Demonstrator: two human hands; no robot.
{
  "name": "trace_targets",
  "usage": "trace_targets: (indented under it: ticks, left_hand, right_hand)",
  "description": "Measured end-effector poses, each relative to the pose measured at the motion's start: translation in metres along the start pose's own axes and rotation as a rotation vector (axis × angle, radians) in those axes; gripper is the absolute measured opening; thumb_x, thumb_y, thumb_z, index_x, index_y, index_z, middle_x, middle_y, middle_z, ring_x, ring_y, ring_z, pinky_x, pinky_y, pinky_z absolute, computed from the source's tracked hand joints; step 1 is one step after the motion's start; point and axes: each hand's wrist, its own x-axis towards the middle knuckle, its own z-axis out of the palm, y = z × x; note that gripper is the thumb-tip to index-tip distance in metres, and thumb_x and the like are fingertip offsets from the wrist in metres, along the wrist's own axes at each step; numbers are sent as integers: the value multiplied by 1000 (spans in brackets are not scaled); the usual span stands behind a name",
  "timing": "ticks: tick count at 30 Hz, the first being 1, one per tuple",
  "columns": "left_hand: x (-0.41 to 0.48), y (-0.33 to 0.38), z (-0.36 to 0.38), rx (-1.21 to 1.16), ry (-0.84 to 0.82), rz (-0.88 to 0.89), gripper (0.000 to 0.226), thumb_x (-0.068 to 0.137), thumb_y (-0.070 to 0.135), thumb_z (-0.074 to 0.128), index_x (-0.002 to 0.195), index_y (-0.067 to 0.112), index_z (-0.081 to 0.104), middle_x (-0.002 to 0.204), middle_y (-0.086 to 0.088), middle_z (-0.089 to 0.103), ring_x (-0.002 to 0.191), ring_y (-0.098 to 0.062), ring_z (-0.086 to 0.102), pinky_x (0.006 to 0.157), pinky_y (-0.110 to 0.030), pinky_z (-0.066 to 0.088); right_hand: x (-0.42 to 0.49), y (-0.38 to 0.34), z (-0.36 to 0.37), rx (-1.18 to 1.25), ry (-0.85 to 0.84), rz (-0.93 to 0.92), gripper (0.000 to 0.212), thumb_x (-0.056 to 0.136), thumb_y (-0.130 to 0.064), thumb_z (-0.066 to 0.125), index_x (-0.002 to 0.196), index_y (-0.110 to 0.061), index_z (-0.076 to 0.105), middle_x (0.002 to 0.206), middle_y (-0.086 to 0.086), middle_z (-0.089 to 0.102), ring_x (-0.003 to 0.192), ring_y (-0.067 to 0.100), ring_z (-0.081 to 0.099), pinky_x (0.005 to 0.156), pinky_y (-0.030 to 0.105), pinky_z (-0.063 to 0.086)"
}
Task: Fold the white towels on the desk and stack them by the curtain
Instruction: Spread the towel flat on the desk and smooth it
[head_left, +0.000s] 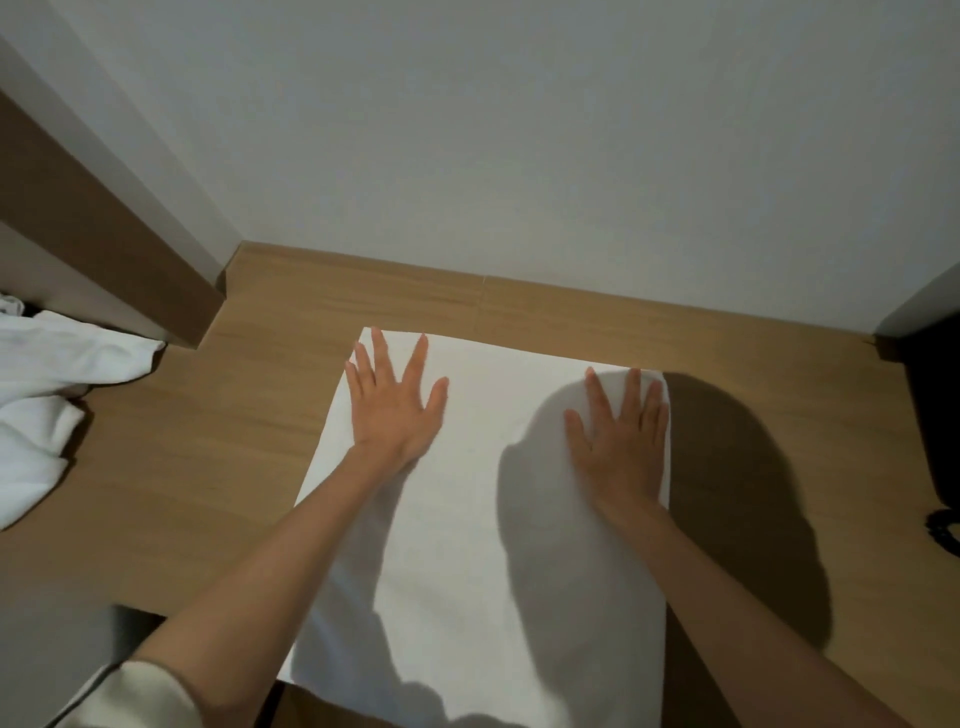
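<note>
A big white towel lies flat in the middle of the wood desk. Its far edge is near the wall and its near edge hangs off the front of the desk. Both hands are on it, palms down. The L hand rests on the far left corner w/ its fingers straight and spread wide. It has hold of nothing, it just lies flat on the cloth. The R hand rests at the far right edge of the towel, fingers straight too and a bit closer together, flat on the cloth, not gripping anything. A dark shadow falls over that side of the towel and on the desk beside it. Both arms are bare, and a pale sleeve shows at the bottom left. Off to the left, well apart from the flat towel, sits a messy heap of more white towels – not folded, all bunched up. A brown panel runs along the left wall above the heap. At the far right edge there is a black thing – can't tell what it is.
</note>
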Motion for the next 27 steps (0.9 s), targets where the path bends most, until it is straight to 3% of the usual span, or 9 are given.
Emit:
trace_targets:
  ticks: [3,6,8,12,16,21,24,27]
  left_hand:
    - [-39,22,10,-23,88,148,56,101,42,21,153,29,3,159,-4,-12,146,-28,-14,116,-42,-13]
    - [-80,38,29,-7,86,230,52,101,37,13,152,30,2,158,6,-11,147,-21,-10,117,-39,-11]
    - [-88,33,36,30,85,232,52,99,42,5,151,35,2,157,8,-9,147,-19,-8,118,-39,-9]
    - [-79,1,28,-26,131,160,56,95,50,14,149,40,17,159,7,3,147,-15,-2,119,-35,-5]
    - [-65,-41,19,-9,152,34,56,96,45,18,151,38,14,160,4,2,148,-16,-4,118,-33,-8]
    - [-57,-53,1,1,144,-34,56,102,33,24,153,21,8,161,-1,-2,147,-20,-5,119,-38,-6]
    - [-91,-18,2,-35,198,72,54,102,28,24,153,16,8,160,-2,-3,147,-21,-9,116,-35,-12]
    - [-137,17,20,-111,81,131,55,101,37,7,152,21,-2,158,3,-12,145,-16,-18,117,-32,-15]
  right_hand:
    - [-13,-24,1,70,41,-72,57,102,-31,30,152,-30,4,160,10,-5,148,25,-8,117,40,-11]
    - [-45,-53,17,96,29,-127,56,102,-29,25,152,-29,-2,161,4,-5,147,20,-10,114,37,-16]
    - [-59,-55,30,51,0,-112,54,102,-33,18,152,-29,-3,161,2,-4,147,20,-10,115,39,-16]
    - [-56,-31,30,2,27,-155,52,100,-46,12,150,-39,0,161,-1,-1,148,20,-6,117,39,-12]
    - [-47,0,21,-11,45,-110,55,97,-51,15,150,-41,2,161,0,-1,148,25,-3,119,40,-4]
    - [-43,8,10,24,18,-61,54,101,-43,24,152,-35,7,161,4,-3,148,25,-7,120,40,-5]
    - [-62,-13,10,145,55,-84,55,102,-26,31,152,-28,10,161,6,3,148,22,-3,117,37,-13]
    - [-96,-47,24,163,12,-122,56,102,-24,27,152,-27,0,161,2,0,148,18,-6,114,33,-19]
